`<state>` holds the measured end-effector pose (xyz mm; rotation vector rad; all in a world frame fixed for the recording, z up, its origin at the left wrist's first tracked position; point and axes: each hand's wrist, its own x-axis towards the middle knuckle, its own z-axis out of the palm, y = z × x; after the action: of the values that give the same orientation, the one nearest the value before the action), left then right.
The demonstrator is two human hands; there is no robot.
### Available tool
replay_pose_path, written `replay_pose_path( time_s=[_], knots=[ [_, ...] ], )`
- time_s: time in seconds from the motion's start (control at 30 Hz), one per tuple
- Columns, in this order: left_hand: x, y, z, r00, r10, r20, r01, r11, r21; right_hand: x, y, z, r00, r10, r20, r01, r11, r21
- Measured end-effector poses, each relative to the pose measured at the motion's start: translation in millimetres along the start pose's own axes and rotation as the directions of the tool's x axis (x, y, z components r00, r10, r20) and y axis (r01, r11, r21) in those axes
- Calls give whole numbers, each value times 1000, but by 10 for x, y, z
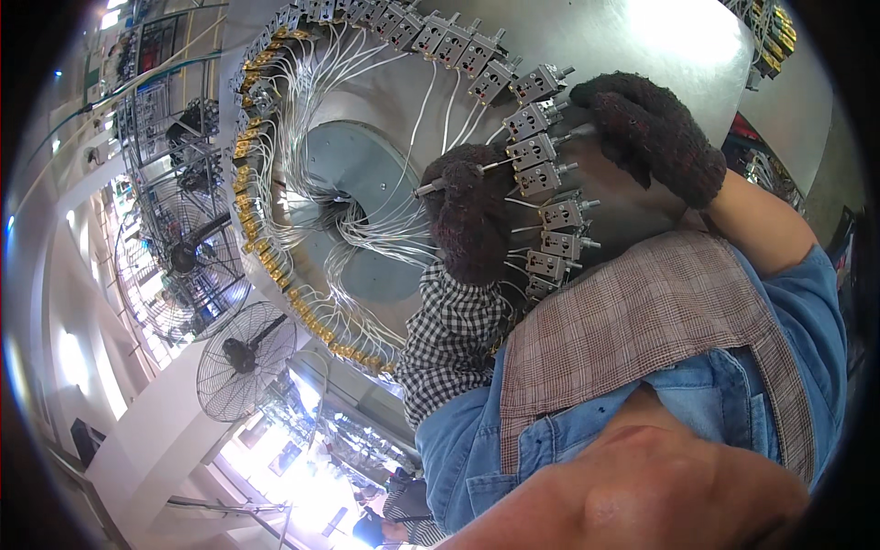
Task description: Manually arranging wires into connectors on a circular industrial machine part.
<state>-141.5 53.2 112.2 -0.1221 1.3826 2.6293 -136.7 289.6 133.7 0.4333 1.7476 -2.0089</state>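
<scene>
Both my hands wear dark knitted gloves. My left hand (pixel 467 215) is closed around a slim metal rod (pixel 431 188) with a thicker end. Its thin tip reaches toward the side of a small metal clamp block (pixel 532 152) on the rim of a round fixture. On the outer side of that row, my right hand (pixel 651 133) is curled with its fingers close to the block's bolt end. A greyish piece shows at those fingers, but what they grip is hidden. Thin white wires (pixel 390 234) run from the blocks to the fixture's centre, partly behind my left hand.
Several similar blocks line the rim, with brass-coloured ones (pixel 266 252) on the far left side. A grey disc (pixel 367 151) sits in the middle. Two caged fans (pixel 243 357) stand at the left. Another set of blocks (pixel 777 41) lies at the upper right.
</scene>
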Motion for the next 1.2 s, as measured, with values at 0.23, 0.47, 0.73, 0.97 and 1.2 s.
replay_pose_path(
  time_s=[0.23, 0.47, 0.73, 0.97, 1.2],
  knots=[
    [23, -13, -8, 1000, -3, 23, 3, 1000, 21, 5, 25, 18, 992, -122, -21, 122, 992, 23],
    [-10, -9, 74, 1000, 7, -8, -6, 1000, 19, 2, 158, -26, 952, -306, -12, 305, 951, -47],
    [-2, -32, 32, 999, 31, 31, -31, 999, -13, -1, 93, -28, 971, -240, 9, 240, 969, -51],
    [15, -16, 7, 999, 10, 33, -10, 1000, 2, 35, 134, -70, 983, -172, -64, 162, 977, -139],
    [-23, -20, 36, 999, 47, 18, -48, 997, 62, 22, 49, -39, 998, -54, 28, 55, 998, -42]
  ],
)
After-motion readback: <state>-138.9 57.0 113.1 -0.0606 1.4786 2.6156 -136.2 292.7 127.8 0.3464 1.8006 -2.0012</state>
